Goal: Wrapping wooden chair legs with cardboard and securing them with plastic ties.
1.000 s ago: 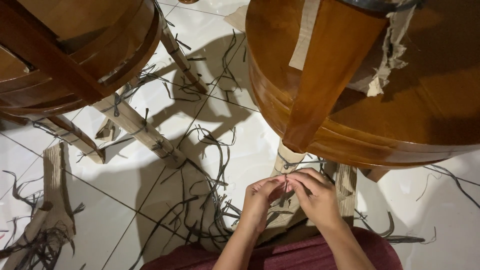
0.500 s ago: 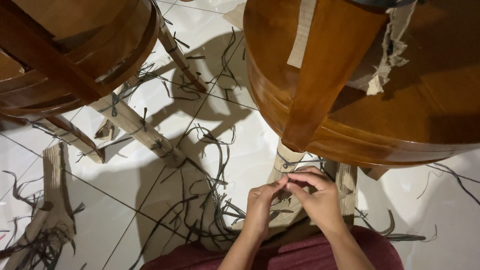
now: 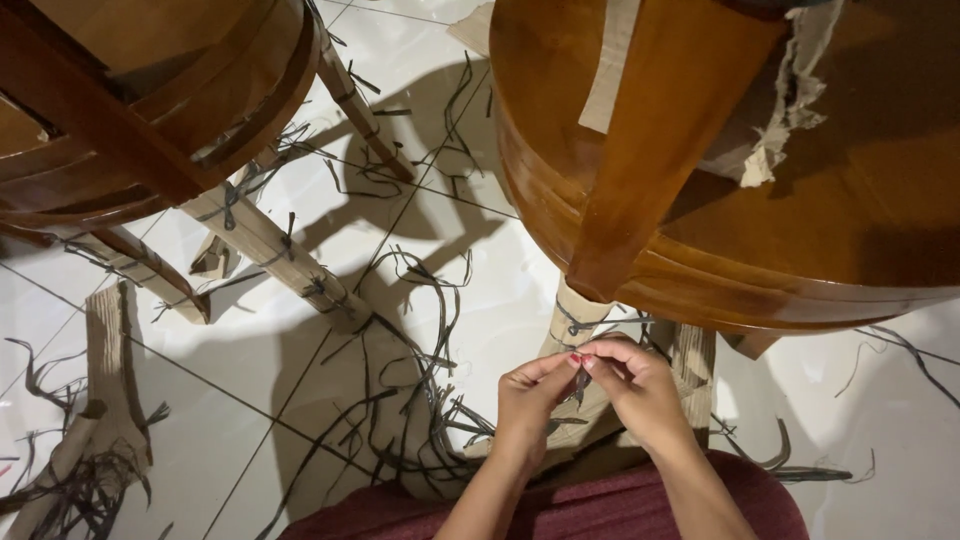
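Both hands met at one point: the left hand (image 3: 528, 400) and right hand (image 3: 640, 392) pinched a dark strap (image 3: 578, 385) between fingertips pressed together. Its long axis ran toward 12 o'clock, up the paper-wrapped leg (image 3: 573, 322). Neither hand was nearer.
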